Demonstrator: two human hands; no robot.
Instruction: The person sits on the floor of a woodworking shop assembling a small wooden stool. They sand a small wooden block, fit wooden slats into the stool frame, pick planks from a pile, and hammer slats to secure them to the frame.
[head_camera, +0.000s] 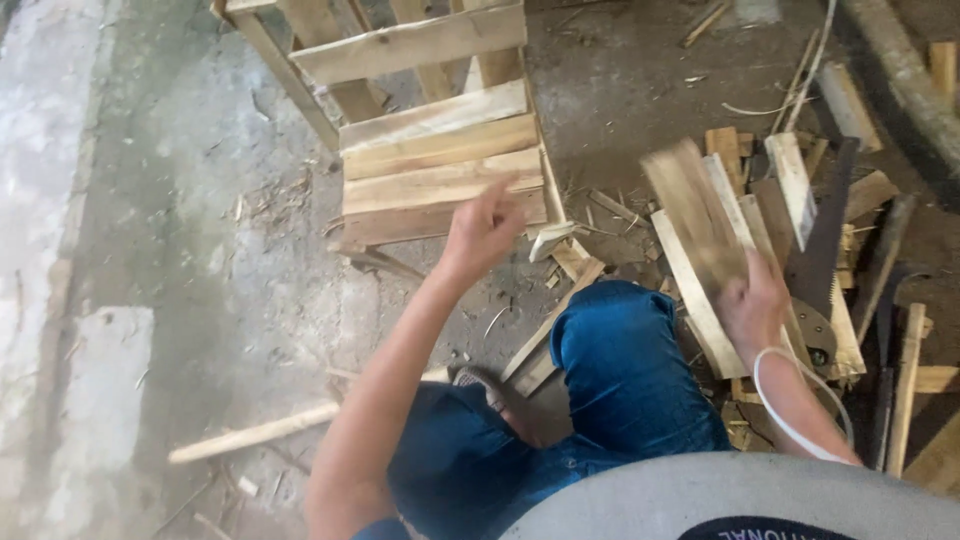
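Right hand (752, 305) closed around a blurred wooden slat (690, 215), lifted just above the pile of cut boards (790, 190) right of the blue-trousered knee (620, 350). Left hand (483, 232) loosely spread, fingers (497, 192) gripping nothing, just before the slatted wooden crate (440, 165), left of that knee. Handsaw (822, 250) lying on the pile.

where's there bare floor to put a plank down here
Bare concrete floor lies left of the slatted wooden frame, down to the loose stick. Dirt above the scrap pile holds only small litter. Crowded: right side, where the right hand holds a board over stacked offcuts and a saw.
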